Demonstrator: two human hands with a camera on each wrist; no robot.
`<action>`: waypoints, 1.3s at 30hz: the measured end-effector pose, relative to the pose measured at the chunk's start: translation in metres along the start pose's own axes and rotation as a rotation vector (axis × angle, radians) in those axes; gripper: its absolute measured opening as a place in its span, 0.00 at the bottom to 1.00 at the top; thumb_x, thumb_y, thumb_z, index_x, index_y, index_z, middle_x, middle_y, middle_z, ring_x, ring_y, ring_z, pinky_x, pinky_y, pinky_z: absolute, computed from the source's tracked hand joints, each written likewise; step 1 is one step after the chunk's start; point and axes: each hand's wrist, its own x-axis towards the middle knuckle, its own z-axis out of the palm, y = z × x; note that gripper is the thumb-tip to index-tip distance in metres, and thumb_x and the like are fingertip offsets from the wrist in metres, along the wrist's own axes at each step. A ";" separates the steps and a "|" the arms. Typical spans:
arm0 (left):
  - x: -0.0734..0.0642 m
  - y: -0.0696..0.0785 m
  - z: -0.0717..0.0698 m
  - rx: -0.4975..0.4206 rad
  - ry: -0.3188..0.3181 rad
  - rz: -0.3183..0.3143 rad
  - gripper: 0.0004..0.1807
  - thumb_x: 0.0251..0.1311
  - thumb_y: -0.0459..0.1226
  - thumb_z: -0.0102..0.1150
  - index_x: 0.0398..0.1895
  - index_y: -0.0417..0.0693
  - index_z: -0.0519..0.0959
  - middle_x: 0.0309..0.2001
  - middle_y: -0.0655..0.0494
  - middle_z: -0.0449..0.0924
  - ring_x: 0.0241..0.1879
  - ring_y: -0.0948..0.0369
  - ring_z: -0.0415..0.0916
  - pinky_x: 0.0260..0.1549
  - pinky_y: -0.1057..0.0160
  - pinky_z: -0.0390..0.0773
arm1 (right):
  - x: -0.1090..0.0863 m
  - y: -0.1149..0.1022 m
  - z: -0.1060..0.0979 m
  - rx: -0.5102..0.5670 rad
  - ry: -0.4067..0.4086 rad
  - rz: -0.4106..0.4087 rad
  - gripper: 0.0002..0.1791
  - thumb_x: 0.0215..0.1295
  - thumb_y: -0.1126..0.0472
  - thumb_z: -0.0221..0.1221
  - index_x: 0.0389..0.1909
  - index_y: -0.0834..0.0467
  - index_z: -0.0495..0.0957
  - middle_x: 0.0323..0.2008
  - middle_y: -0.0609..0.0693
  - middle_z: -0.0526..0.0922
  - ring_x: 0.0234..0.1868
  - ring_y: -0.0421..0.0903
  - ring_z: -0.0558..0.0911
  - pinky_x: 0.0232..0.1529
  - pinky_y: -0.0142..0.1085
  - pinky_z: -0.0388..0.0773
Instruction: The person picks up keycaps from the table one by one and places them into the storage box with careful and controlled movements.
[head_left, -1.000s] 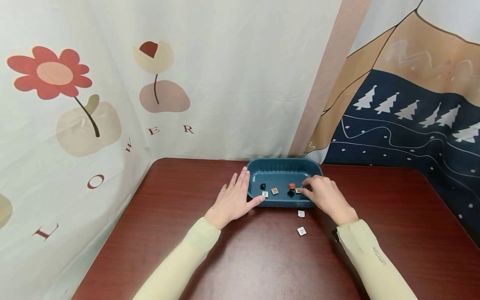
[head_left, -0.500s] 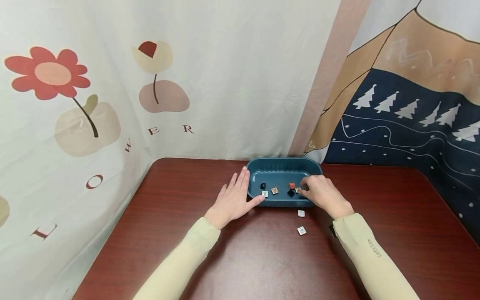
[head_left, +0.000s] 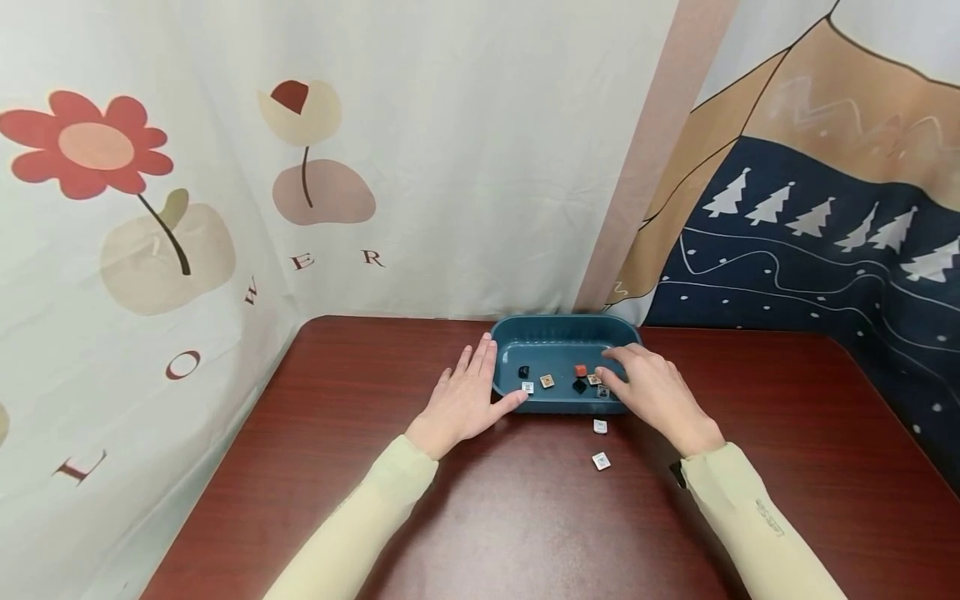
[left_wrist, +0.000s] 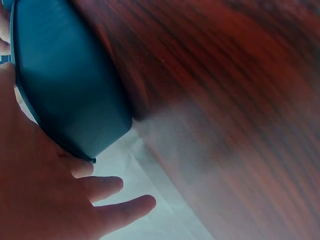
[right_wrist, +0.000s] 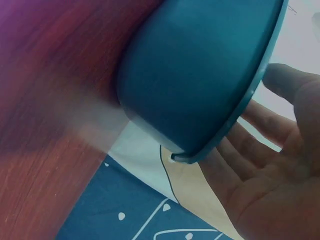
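A blue-green tray (head_left: 562,408) stands at the table's back edge. My left hand (head_left: 461,400) lies along its left end with fingers straight and the thumb at the front rim. My right hand (head_left: 660,396) is over the right end, thumb and fingers spread apart, holding nothing visible. Near its thumb lies a dark square piece (head_left: 603,391). Other small pieces in the tray are a red cube (head_left: 581,370), a black piece (head_left: 579,386), tan squares (head_left: 547,381), a white square (head_left: 528,387) and another black piece (head_left: 523,372). In the right wrist view, the fingers (right_wrist: 265,125) reach past the tray wall (right_wrist: 190,75).
Two small white square pieces, a nearer one (head_left: 601,461) and a farther one (head_left: 600,427), lie on the brown table (head_left: 480,517) in front of the tray. Printed curtains (head_left: 465,167) hang directly behind the table.
My right hand has spread its fingers and moved slightly off the dark square piece, which now shows in the tray. The left hand keeps its place at the tray.
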 end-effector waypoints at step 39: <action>0.002 0.000 0.002 0.009 -0.005 -0.005 0.59 0.66 0.76 0.39 0.85 0.46 0.40 0.85 0.56 0.33 0.81 0.45 0.44 0.71 0.37 0.59 | -0.081 -0.021 0.008 -0.044 0.065 -0.348 0.28 0.64 0.45 0.70 0.63 0.51 0.83 0.64 0.50 0.80 0.62 0.49 0.80 0.56 0.53 0.79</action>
